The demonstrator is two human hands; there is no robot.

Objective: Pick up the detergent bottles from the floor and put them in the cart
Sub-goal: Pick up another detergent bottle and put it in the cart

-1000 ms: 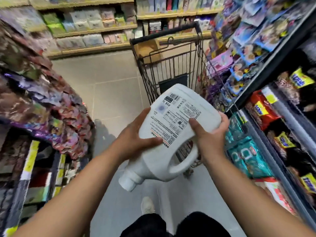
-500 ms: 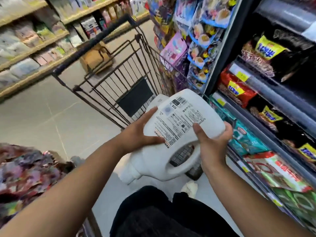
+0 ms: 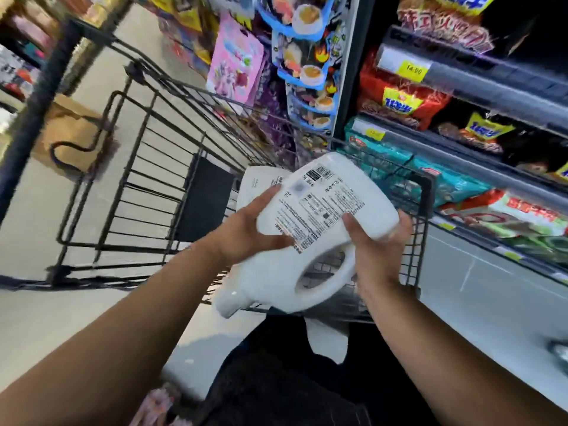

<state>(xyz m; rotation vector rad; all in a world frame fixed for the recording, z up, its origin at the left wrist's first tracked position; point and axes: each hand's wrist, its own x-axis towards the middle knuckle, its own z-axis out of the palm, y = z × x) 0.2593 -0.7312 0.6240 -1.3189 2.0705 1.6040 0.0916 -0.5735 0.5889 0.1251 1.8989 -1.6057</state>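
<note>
Over the cart, near rim: white detergent bottle [image 3: 310, 229] carried on its side, cap end toward the person, printed label facing up.
Left hand [image 3: 246, 232]: grasping the bottle body, fingers spread along the left side, thumb under the label edge.
Right hand [image 3: 378, 250]: grasping the bottle's base end and right side, next to the handle loop.
Second bottle [image 3: 261, 189]: white, already lying inside the cart, partly hidden behind the held one.
Cart [image 3: 147, 167]: black wire basket with open top; near rim runs just below the held bottle.
Step in hand (judged): lowering the bottle into the basket.
Risk 1: cap end hangs low and may catch the near rim if the bottle drops before it passes inward.
Risk 2: held bottle may knock the second bottle, since the two lie close together.
Risk 3: smooth plastic held by palms only; a slip is possible if either hand lets go early.
Edges: right basket corner stands close to the store shelf [image 3: 461, 192]; right wrist has little side room there.
Open room: left half of the basket looks free; bare floor [image 3: 46, 318] on the left side.
</note>
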